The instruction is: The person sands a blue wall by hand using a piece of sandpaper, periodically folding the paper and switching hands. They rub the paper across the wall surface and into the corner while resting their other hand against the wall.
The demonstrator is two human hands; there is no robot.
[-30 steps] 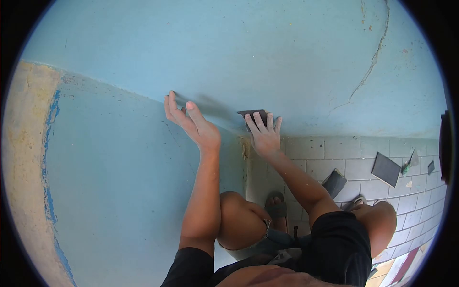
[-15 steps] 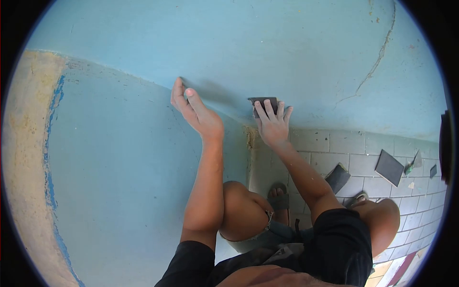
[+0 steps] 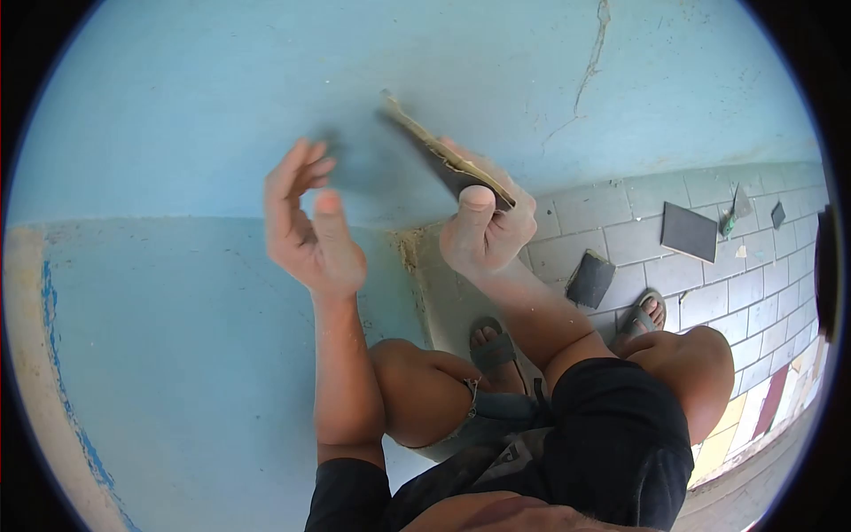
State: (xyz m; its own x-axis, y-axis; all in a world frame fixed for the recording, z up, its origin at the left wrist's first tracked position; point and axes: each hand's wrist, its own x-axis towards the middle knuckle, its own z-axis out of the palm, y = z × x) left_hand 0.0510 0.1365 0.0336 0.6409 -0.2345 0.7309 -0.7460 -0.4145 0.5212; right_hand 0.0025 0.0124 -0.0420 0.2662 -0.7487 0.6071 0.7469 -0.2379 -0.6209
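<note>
Black sheet [image 3: 438,165] in right hand [image 3: 489,226]; left hand [image 3: 312,232] near wall [image 3: 204,133].

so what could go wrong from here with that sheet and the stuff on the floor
The sheet could slip or tear: the right hand grips it by one end, and its pale edge looks ragged. The dark pad on the floor lies close to the right sandal and might slide if stepped on.

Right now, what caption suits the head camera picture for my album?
Right hand grips a dark sheet beside a blue wall; left hand empty.
</note>
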